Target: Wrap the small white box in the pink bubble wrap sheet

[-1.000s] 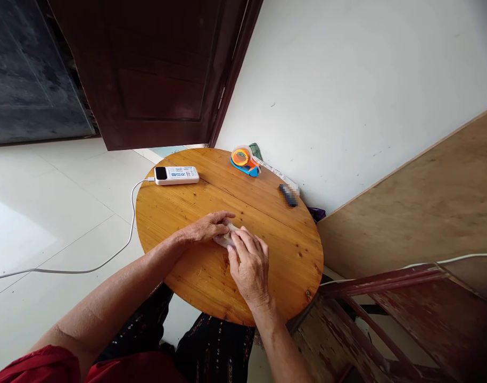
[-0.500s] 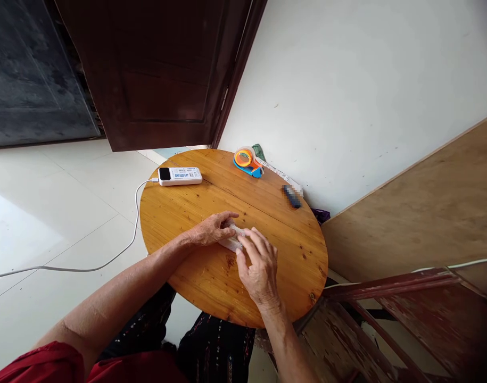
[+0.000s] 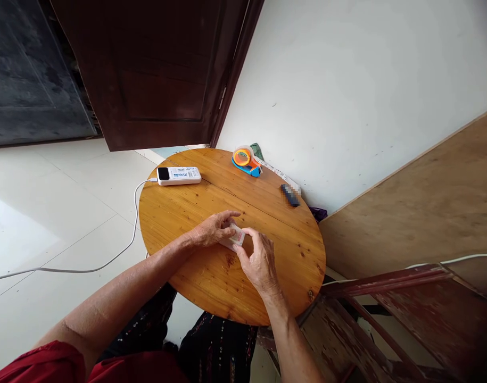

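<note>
left hand (image 3: 211,230): down on the table, fingers curled over the near-left end of a small pale packet (image 3: 236,235), thumb stretched out along its far side. a narrow hold, pinning it flat.
right hand (image 3: 259,260): coming in from the other side, thumb and fingertips (image 3: 249,234) pinched on the packet's right end. a tight, small grip with nothing else in it.
small pale packet: whitish with a pinkish edge, lying on the wood between the two hands, about the middle of the tabletop and a bit toward the person. mostly covered by fingers, so i can't tell what it really is.
table (image 3: 179,213): round, varnished wood, a seam running across the top.
power bank (image 3: 178,175): white, at the far left rim, well apart from the hands.
cable (image 3: 121,251): white, plugged into the power bank's left end, dropping off the rim and trailing across the pale floor tiles.
tape dispenser (image 3: 246,160): orange and blue, at the far edge by the wall.
dark little thing (image 3: 290,195): near the right rim against the wall, blurred, can't make it out.
door (image 3: 159,74): dark brown, behind the table.
board (image 3: 427,207): plain plywood leaning at the right.
red frame (image 3: 406,308): worn painted wood, just beside the table's right edge.
sleeve (image 3: 39,364): red, on the left arm, low in view.
</note>
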`<action>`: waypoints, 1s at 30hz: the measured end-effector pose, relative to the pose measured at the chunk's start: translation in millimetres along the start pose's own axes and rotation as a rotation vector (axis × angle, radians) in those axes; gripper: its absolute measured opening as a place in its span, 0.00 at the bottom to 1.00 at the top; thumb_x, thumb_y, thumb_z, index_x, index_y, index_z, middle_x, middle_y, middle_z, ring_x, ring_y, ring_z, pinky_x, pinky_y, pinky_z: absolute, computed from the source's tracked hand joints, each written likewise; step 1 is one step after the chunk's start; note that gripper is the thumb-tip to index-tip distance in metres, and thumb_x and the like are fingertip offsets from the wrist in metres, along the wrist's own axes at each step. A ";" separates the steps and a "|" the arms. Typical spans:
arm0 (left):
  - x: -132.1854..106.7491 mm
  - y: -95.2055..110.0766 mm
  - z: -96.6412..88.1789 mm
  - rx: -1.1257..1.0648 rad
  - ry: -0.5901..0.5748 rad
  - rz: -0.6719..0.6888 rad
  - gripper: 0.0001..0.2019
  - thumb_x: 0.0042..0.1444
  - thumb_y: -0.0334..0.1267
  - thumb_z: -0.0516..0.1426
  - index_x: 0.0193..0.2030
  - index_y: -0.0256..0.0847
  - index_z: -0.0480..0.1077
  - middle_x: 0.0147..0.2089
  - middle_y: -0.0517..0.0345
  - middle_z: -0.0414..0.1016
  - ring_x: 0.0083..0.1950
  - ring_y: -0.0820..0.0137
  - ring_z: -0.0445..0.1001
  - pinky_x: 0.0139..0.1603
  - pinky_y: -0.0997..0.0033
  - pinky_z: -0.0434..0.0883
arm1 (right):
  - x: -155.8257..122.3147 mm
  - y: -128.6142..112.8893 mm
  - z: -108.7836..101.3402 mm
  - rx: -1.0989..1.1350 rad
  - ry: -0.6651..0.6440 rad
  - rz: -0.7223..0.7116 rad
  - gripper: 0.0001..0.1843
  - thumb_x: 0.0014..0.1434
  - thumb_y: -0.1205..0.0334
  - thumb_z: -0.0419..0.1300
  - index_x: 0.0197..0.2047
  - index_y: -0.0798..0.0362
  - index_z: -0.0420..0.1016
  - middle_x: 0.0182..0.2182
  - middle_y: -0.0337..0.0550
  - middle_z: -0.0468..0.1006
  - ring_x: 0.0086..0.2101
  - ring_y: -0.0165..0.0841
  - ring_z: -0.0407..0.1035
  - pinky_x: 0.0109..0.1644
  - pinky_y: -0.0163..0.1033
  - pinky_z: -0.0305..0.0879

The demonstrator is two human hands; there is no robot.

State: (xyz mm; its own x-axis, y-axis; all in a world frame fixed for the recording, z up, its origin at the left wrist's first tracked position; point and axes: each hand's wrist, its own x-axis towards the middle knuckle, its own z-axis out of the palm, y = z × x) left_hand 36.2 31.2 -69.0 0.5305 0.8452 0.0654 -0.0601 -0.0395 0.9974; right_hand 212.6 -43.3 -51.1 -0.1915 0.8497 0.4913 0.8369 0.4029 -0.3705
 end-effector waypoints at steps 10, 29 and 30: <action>-2.1 15.0 -10.5 -0.260 0.308 -0.033 0.30 0.49 0.49 0.65 0.57 0.36 0.70 0.49 0.46 0.80 0.47 0.63 0.76 0.47 0.66 0.69 | -1.0 6.9 -20.6 0.301 0.104 0.132 0.19 0.61 0.56 0.59 0.55 0.49 0.72 0.64 0.54 0.67 0.61 0.46 0.64 0.58 0.54 0.68; -5.7 12.5 -1.6 -0.157 0.107 -0.082 0.35 0.46 0.32 0.62 0.65 0.39 0.63 0.58 0.45 0.72 0.46 0.66 0.74 0.42 0.68 0.71 | 33.5 43.6 -7.2 0.790 -0.315 0.274 0.33 0.53 0.47 0.66 0.59 0.49 0.68 0.53 0.51 0.77 0.53 0.43 0.71 0.59 0.51 0.66; -6.0 11.9 -1.6 -0.154 0.087 -0.064 0.36 0.47 0.32 0.61 0.66 0.39 0.62 0.57 0.46 0.72 0.46 0.66 0.74 0.43 0.68 0.70 | 31.2 42.8 -9.4 0.761 -0.353 0.234 0.37 0.51 0.48 0.68 0.62 0.50 0.66 0.54 0.51 0.76 0.55 0.44 0.70 0.60 0.51 0.65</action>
State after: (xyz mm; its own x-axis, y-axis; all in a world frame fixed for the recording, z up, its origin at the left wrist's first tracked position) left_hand 31.0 26.5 -57.5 0.4625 0.8866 -0.0075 -0.1606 0.0921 0.9827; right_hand 247.3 -2.7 -44.2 -0.3110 0.9440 0.1101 0.3288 0.2156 -0.9195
